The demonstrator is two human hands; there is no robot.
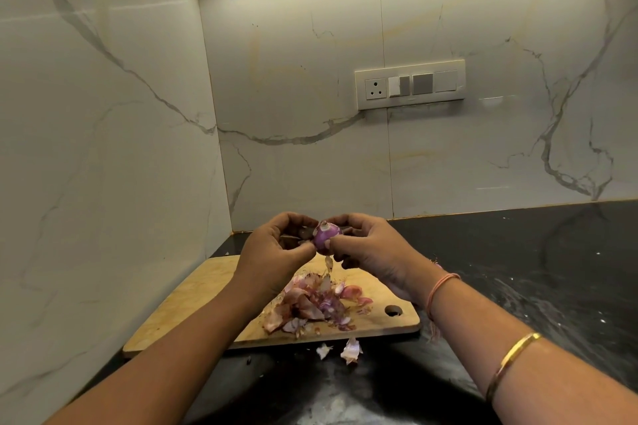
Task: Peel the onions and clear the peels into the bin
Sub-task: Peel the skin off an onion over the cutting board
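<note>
i have the onion [326, 235] held above the board [193, 300], my left hand [276, 247] and right hand [367, 250] both curled round it, fingertips pinching its sides. it looks light and firm but slick where bare; the papery peel probably tears easily, so i'd pinch the hanging strip [328, 262] near its root. loose peels [310, 304] heap below.

I see a black counter [524, 266] with pale speckles. One wooden cutting board [193, 304] lies flat on it, with its hanging hole [393, 310] toward 3 o'clock. At about 5 o'clock from the middle of the board, just off its near edge, two pale peel scraps [351, 351] lie directly on the counter, close together.
</note>
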